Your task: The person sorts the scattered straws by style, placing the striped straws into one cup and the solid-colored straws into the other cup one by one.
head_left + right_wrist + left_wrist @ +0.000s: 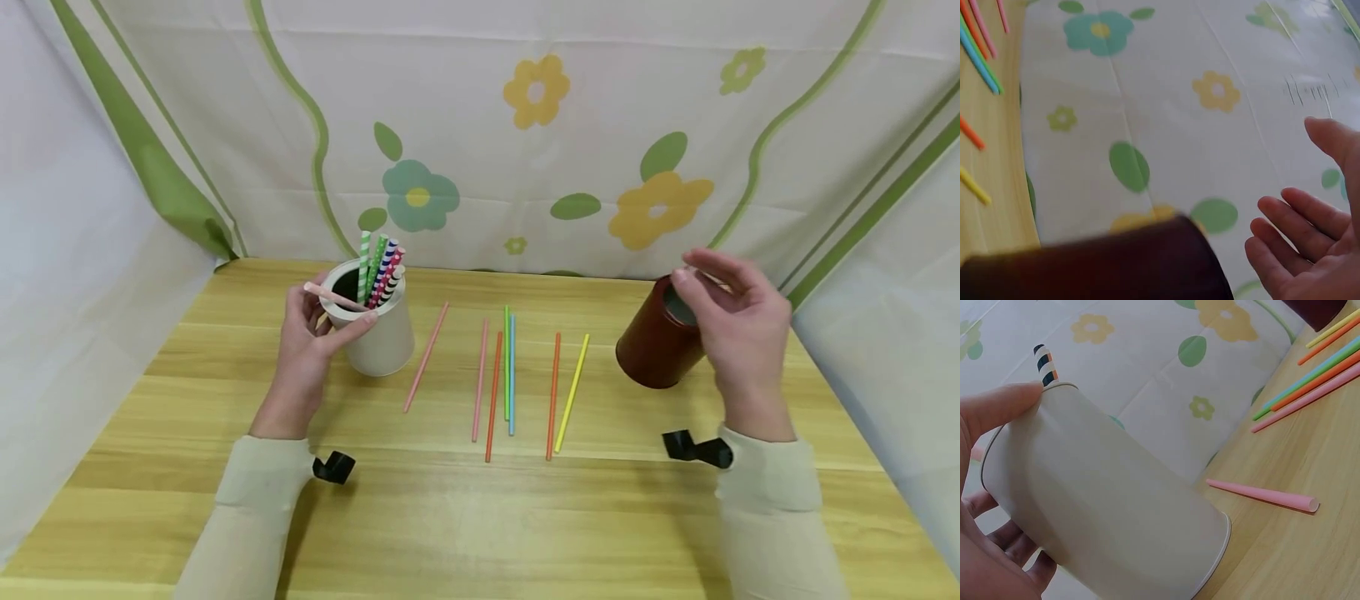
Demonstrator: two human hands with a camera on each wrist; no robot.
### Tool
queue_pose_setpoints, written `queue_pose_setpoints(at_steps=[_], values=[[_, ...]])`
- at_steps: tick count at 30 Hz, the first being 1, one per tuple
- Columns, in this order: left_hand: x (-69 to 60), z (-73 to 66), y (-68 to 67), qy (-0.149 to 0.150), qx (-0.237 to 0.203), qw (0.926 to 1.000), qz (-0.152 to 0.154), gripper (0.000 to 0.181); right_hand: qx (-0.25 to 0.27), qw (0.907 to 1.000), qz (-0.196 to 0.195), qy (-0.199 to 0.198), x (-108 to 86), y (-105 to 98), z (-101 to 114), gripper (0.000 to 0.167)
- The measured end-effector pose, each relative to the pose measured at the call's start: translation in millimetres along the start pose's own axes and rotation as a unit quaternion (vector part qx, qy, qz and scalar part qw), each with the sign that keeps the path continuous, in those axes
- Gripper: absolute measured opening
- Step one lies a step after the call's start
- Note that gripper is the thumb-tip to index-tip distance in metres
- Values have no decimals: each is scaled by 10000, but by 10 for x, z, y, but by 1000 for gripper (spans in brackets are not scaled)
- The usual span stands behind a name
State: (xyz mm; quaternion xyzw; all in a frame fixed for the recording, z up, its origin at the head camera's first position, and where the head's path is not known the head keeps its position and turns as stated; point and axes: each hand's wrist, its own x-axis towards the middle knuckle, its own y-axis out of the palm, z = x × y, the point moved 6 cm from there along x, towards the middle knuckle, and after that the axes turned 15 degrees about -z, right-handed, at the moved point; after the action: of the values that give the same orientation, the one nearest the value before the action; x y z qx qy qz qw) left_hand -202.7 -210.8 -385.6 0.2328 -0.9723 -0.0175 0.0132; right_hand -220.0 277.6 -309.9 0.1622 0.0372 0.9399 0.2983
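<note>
On a pale wood-grain counter (465, 525), a person's left hand (302, 362) holds an off-white cylindrical cup (382, 346), its grip curled round the wall with the thumb at the rim. Patterned, paper-looking straws (383, 271) stand bunched in that cup, and a plain pale pink straw (335, 297) slants across its mouth. To the right of the white cup lie seven thin, plain straws (512, 383) in pink, orange, green, blue and yellow; farther right of it is a dark red-brown cylindrical cup (651, 346), with the right hand (742, 321) beside it, grip loosely spread and empty. The step seems to be steadying the white cup; a light thumb, a flat base and an uncovered mouth would serve it well, with the right fingers kept from knocking the red-brown rim. Only the head view shows inside the white cup's mouth; the left wrist view reveals a pink straw's hollow end, and the right wrist view a gap between fingers and red-brown cup, which overlap from above.
</note>
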Motion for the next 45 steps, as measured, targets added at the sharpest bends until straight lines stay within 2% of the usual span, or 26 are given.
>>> queue_pose_setpoints(at_steps=[4,6,8,10,13,14,15,16,17,19,23,31,35,45], values=[[-1,0,13,2,-11,10000,21,86,-389,9981,-411,243,187,-308,-42,42],[-3,-5,17,0,-27,10000,32,86,-699,9956,-547,311,267,-444,-68,44],[-4,-7,14,-3,-31,10000,19,86,-1222,9902,-534,425,329,-560,-105,50],[-7,-10,5,-10,-38,10000,5,86,-1968,9784,-252,584,371,-650,-173,58],[-15,-12,-14,-40,-26,10000,-30,87,-3000,9497,520,730,407,-731,-306,71],[-17,-12,-20,-46,-18,10000,-42,87,-3201,9413,804,717,412,-742,-350,74],[-19,-14,-25,-49,-16,10000,-52,88,-3273,9365,1061,681,415,-743,-391,76],[-21,-15,-29,-50,-14,10000,-60,88,-3235,9355,1270,639,418,-739,-425,78],[-22,-16,-32,-48,-14,10000,-68,88,-3097,9377,1443,631,419,-733,-454,80],[-24,-20,-34,-29,-14,10000,-70,88,-2596,9486,1681,670,413,-707,-503,84],[-22,-25,-28,-4,-38,10000,-54,88,-1810,9631,1837,770,392,-664,-567,90],[-13,-25,-28,50,0,10000,-53,87,-1260,9736,1691,874,376,-640,-635,81],[-11,-27,-29,67,7,10000,-47,87,-1136,9759,1650,864,376,-640,-652,80],[-6,-18,0,34,45,10000,-76,84,-1322,9760,1544,786,374,-661,-699,80]])
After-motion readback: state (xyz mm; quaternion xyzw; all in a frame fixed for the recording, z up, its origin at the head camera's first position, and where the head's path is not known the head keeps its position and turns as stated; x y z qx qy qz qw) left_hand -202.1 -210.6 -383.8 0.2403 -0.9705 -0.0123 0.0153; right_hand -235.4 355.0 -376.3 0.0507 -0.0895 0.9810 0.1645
